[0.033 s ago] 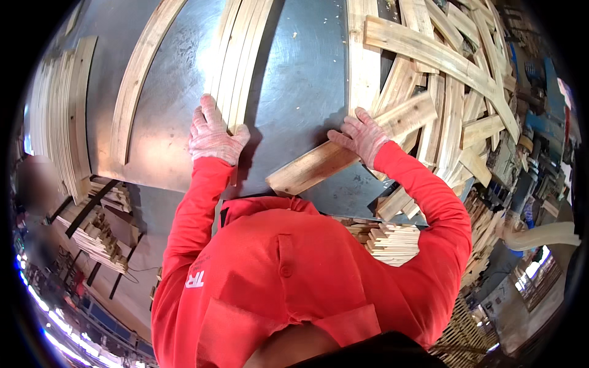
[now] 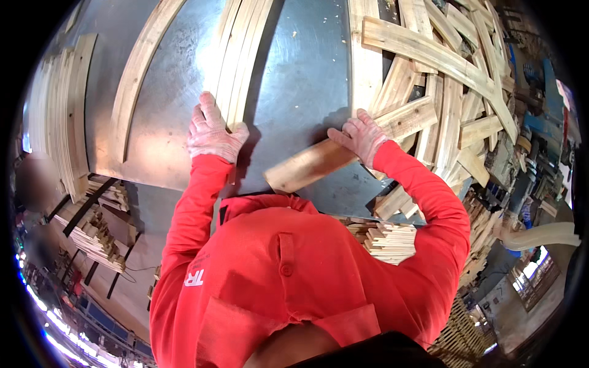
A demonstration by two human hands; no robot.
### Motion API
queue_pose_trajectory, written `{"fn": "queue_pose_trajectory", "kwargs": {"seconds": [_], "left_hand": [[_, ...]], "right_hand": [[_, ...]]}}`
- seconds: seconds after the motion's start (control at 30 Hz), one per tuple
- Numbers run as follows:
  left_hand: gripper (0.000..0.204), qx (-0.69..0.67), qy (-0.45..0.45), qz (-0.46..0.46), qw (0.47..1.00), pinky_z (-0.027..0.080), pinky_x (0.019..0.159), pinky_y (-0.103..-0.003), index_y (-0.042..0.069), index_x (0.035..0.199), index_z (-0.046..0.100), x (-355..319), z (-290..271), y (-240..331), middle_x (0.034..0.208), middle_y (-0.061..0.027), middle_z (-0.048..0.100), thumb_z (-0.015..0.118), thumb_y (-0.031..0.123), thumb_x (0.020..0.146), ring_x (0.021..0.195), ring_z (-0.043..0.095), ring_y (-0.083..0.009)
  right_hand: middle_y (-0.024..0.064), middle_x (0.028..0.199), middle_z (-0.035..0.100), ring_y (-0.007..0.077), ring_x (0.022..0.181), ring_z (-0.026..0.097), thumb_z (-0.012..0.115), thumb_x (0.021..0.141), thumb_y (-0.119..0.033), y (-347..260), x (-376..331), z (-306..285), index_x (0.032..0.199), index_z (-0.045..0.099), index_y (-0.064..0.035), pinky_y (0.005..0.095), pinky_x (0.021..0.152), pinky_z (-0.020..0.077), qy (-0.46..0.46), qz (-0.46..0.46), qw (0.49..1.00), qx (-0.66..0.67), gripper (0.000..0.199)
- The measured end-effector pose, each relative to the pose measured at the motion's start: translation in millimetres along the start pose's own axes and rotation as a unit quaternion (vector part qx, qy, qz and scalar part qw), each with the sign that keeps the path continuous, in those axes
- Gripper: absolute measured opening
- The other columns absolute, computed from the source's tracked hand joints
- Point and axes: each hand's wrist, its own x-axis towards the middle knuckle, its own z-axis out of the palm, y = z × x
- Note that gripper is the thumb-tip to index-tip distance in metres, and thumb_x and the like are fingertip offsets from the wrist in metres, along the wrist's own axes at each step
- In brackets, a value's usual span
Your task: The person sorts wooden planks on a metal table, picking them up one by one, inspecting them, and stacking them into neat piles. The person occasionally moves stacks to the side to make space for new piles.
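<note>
Both my hands wear pale gloves and red sleeves. My left hand (image 2: 211, 132) lies flat, fingers spread, on the near end of a bundle of long thin wooden slats (image 2: 240, 55) that runs away across the grey metal table (image 2: 294, 86). My right hand (image 2: 363, 136) grips a short thick wooden plank (image 2: 310, 164). That plank lies slantwise on the table, its near end pointing toward my chest and its far end (image 2: 411, 118) reaching into the heap at the right.
A jumbled heap of planks (image 2: 448, 73) covers the table's right side. A single long slat (image 2: 138, 80) and a stack of slats (image 2: 61, 116) lie at the left. Stacked wood pieces sit below the table edge (image 2: 389, 239) and on a rack at lower left (image 2: 92, 236).
</note>
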Motion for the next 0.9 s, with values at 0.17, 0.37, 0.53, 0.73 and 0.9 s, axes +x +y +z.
{"fn": "queue_pose_trajectory", "kwargs": {"seconds": [0.17,0.37,0.53,0.73,0.9], "left_hand": [[0.095,0.007,0.040,0.001,0.999,0.043,0.102,-0.049,0.009,0.152,0.020,-0.6,7.8,-10.4,0.141,-0.0281,0.040,0.068,0.040,0.076,0.122,0.048,-0.0460],[0.108,0.133,-0.054,-0.013,0.990,0.037,0.105,-0.053,0.012,0.155,0.009,8.6,1.6,0.9,0.154,-0.0309,0.021,0.073,0.044,0.074,0.133,0.039,-0.0466],[0.082,-0.115,-0.061,-0.001,0.991,0.031,0.108,-0.049,0.012,0.153,0.023,-1.5,3.7,-16.4,0.152,-0.0262,0.030,0.062,0.032,0.083,0.135,0.036,-0.0405],[0.092,-0.006,-0.087,-0.006,0.996,0.029,0.112,-0.049,0.009,0.153,0.020,-2.6,-28.3,-10.8,0.154,-0.0277,0.025,0.063,0.039,0.078,0.137,0.036,-0.0412],[0.092,0.014,-0.073,0.014,0.997,0.034,0.107,-0.050,0.011,0.151,0.028,0.4,-19.7,-10.0,0.151,-0.0264,0.030,0.070,0.041,0.075,0.131,0.042,-0.0412]], "right_hand": [[0.0020,0.112,0.056,0.0200,0.110,0.054,0.058,0.080,-0.012,5.6,-11.5,-11.8,0.146,0.041,-0.0318,0.0491,0.112,0.0348,0.381,0.006,0.922,-0.067,0.071],[0.0012,0.107,0.056,0.0196,0.103,0.057,0.069,0.070,-0.004,85.7,10.0,-123.0,0.126,0.061,-0.0331,0.0487,0.101,0.0487,0.550,-0.096,0.812,-0.169,0.063],[-0.0009,0.100,0.059,0.0186,0.096,0.060,0.073,0.068,-0.011,71.1,100.2,-232.2,0.116,0.067,-0.0278,0.0486,0.097,0.0498,0.686,-0.168,0.688,-0.166,0.051],[0.0028,0.114,0.060,0.0240,0.111,0.057,0.071,0.071,-0.012,15.8,251.8,-312.1,0.138,0.049,-0.0291,0.0507,0.110,0.0368,0.594,-0.232,0.765,-0.092,0.073],[0.0072,0.142,0.050,0.0289,0.135,0.044,0.073,0.078,-0.025,-5.9,339.5,-326.0,0.150,0.033,-0.0289,0.0498,0.120,0.0209,0.519,-0.156,0.833,-0.112,0.082]]}}
